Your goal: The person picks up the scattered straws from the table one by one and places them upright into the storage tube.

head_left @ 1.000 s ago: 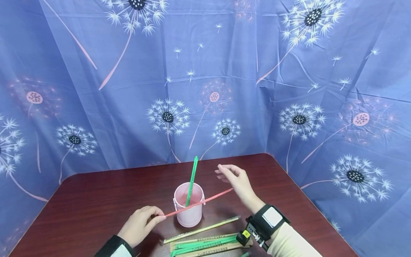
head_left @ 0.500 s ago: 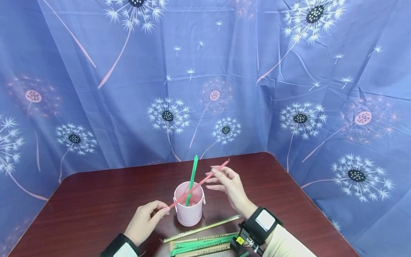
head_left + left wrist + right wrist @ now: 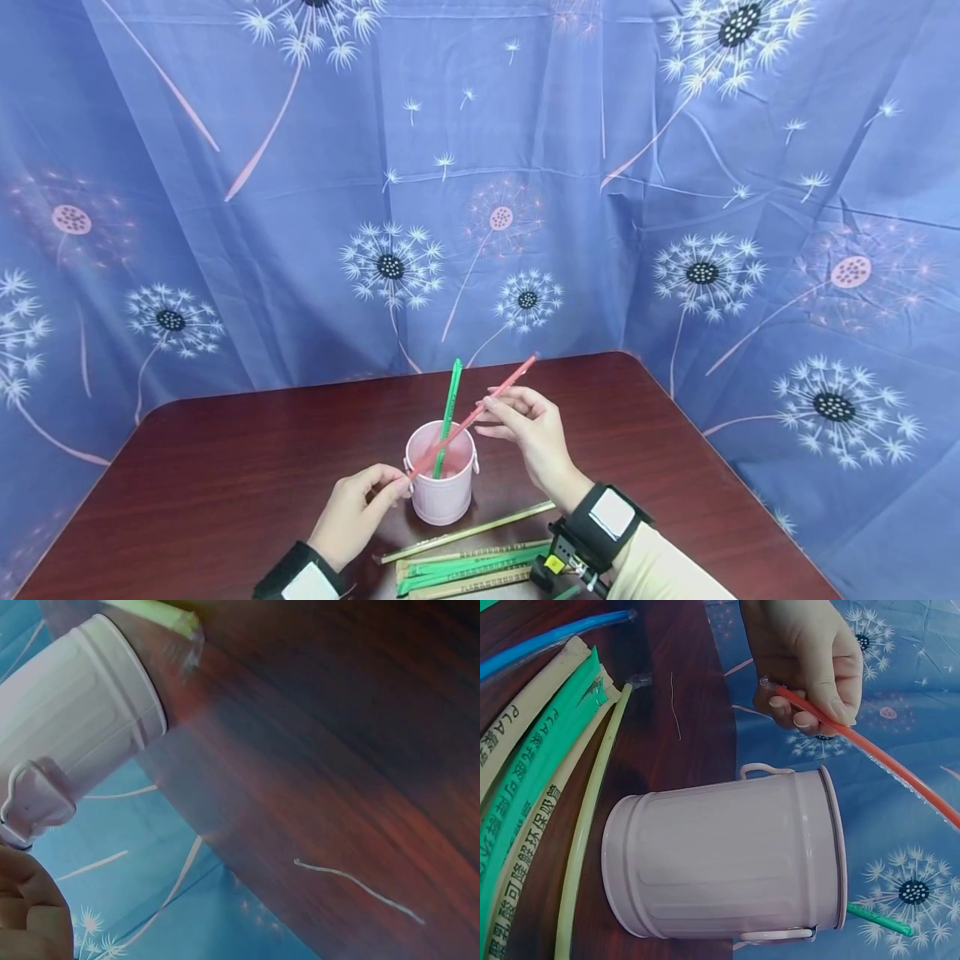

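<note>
A red drinking straw [image 3: 510, 381] in a clear wrapper slants across the mouth of a small pink bucket [image 3: 442, 502]. My left hand [image 3: 352, 512] pinches its lower end beside the bucket's rim; in the right wrist view the wrapper's tip [image 3: 765, 681] pokes out past the fingers. Higher up, my right hand [image 3: 528, 429] holds the straw between thumb and fingers. A green paper-wrapped straw [image 3: 452, 392] leans upright inside the bucket. The bucket's side handle [image 3: 37, 799] shows in the left wrist view.
In front of the bucket lie a yellow straw [image 3: 468, 532] and several paper-wrapped straws [image 3: 480, 567], green and tan. A blue straw [image 3: 555, 641] lies beyond them in the right wrist view. A thin white thread [image 3: 360, 885] lies on the dark red table [image 3: 300, 425]. A blue dandelion-print cloth [image 3: 300, 208] hangs behind.
The red straw's right end has swung up, and the straw is more steeply tilted. My right hand has moved left onto it. My left hand has shifted right, toward the bucket.
</note>
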Available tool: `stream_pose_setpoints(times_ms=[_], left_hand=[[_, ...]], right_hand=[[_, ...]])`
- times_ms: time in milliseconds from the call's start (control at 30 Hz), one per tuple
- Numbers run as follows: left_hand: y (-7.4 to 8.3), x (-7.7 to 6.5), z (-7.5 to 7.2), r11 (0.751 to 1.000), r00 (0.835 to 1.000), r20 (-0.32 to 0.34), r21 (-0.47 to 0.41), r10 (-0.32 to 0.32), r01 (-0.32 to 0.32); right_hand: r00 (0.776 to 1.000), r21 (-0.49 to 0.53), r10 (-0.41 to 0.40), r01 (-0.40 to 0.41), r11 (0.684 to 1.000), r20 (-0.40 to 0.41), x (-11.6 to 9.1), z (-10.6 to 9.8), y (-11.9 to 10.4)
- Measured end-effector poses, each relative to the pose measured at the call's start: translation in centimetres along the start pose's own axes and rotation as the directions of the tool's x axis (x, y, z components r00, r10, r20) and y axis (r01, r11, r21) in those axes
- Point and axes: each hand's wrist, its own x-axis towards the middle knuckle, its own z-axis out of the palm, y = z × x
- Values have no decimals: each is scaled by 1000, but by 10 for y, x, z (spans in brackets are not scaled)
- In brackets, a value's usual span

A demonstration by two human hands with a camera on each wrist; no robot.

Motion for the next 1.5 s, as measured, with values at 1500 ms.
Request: stream_pose_setpoints(times_ms=[1500], left_hand=[[2,24,51,978,994,-107,202,-30,51]], right_hand=[[957,-115,-261,248,962,-123,37,-23,-52]])
